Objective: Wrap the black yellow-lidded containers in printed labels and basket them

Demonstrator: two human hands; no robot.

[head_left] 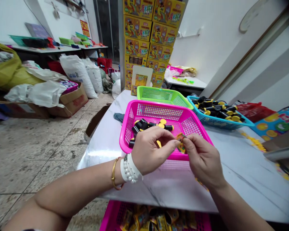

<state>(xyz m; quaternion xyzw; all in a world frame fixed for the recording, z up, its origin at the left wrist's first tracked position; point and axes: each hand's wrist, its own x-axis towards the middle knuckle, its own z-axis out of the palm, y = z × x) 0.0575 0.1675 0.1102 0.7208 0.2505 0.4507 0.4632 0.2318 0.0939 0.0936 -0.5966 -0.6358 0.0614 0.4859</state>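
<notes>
Over the near side of a pink basket (156, 103), my left hand (150, 149) and my right hand (204, 160) meet. Both pinch a small orange-yellow printed wrapper (181, 147) between thumb and fingers. A bit of yellow shows beneath my left hand's fingers; I cannot make out whether it is held. Inside the basket lie black tubes (143, 124) with yellow ends and a few loose yellow round caps (163, 121). Partly hidden under my right hand, another printed strip (201, 183) lies at the table.
Behind stands a green basket (163, 91), and a blue basket (221, 121) of black-and-yellow tubes is at right. Yellow pieces (254, 141) lie on the marble-patterned table (233, 179). Below its front edge, another pink basket (108, 218) holds printed wrapped items. Stacked yellow boxes (148, 41) rise behind.
</notes>
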